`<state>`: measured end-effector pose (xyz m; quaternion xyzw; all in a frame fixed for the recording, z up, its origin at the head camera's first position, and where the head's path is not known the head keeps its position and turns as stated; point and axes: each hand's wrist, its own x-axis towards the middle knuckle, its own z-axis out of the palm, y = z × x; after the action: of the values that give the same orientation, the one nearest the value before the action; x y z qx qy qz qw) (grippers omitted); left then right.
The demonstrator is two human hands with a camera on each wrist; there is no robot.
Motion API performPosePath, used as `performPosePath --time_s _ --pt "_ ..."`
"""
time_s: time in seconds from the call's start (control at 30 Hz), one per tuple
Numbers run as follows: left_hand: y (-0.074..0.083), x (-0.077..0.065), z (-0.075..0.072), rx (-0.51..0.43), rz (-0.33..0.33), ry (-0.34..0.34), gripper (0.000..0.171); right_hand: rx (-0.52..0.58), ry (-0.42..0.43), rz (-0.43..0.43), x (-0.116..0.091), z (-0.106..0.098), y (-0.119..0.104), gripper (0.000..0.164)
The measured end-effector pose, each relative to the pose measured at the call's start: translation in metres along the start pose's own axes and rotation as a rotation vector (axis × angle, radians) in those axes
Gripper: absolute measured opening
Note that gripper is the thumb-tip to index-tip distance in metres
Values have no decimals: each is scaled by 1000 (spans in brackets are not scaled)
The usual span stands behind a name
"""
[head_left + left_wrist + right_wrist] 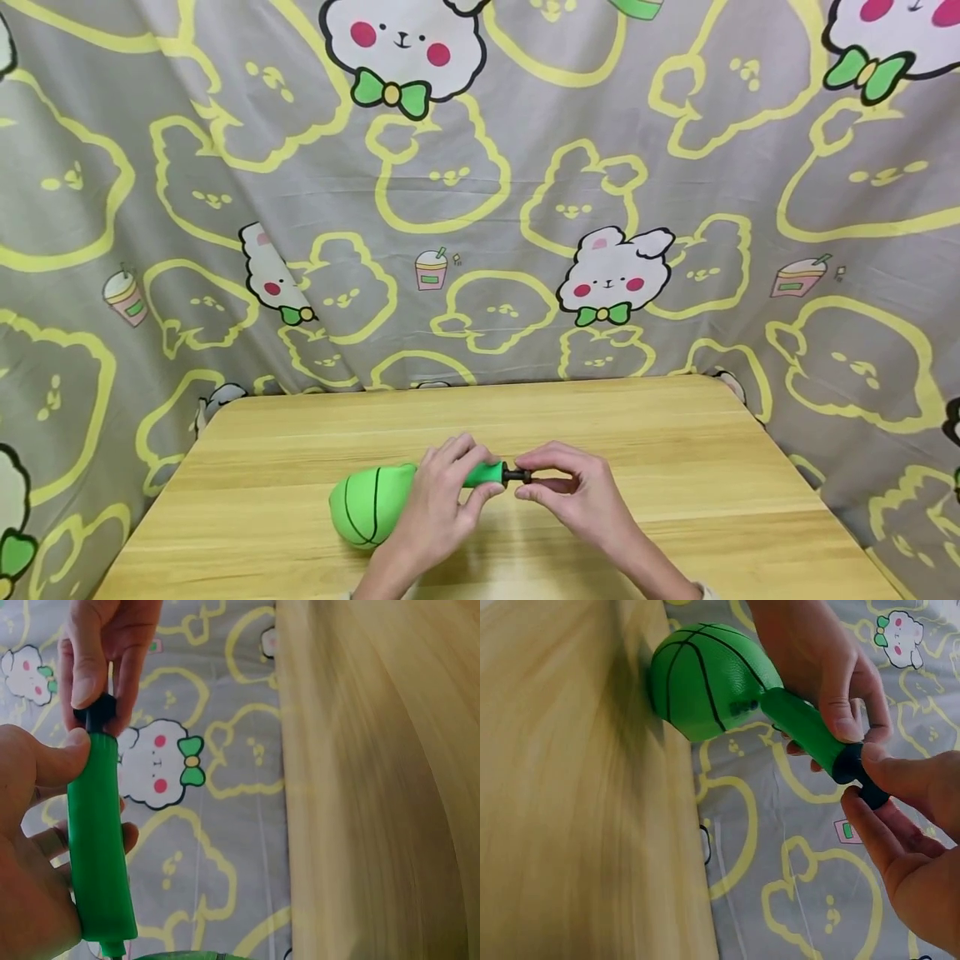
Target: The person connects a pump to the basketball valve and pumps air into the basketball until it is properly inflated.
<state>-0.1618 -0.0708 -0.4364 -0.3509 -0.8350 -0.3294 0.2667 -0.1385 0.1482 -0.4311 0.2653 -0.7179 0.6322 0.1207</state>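
A green hand pump with a black handle lies across my left hand, whose fingers and thumb grip its barrel. My right hand pinches the black handle between thumb and fingers at the pump's right end. A green ball with black lines, not fully round in the head view, is at the pump's left end, beside my left hand. In the right wrist view the ball meets the pump's tip; whether a needle joins them is hidden.
The wooden table spreads under both hands. Behind it and at both sides hangs a grey curtain with cartoon prints, close to the table's back edge.
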Motion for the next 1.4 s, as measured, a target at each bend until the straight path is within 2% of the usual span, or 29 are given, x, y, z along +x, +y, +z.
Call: performPosePath --time_s 0.33,0.73,0.93,1.07,1.4 --pt "-3 0 -3 -55 -22 -58 18 -69 17 10 1 -2 -8 17" --pt "-11 2 -13 -92 -40 -47 17 -106 60 38 4 -16 -17 20" --pt "-16 4 -19 -100 -42 -13 18 -131 81 23 6 -26 -22 22" --pt "-18 4 -22 -105 -47 5 18 -130 92 57 6 -34 -24 23" --pt "-21 4 -26 -123 -53 25 17 -126 55 107 7 -50 -35 21"
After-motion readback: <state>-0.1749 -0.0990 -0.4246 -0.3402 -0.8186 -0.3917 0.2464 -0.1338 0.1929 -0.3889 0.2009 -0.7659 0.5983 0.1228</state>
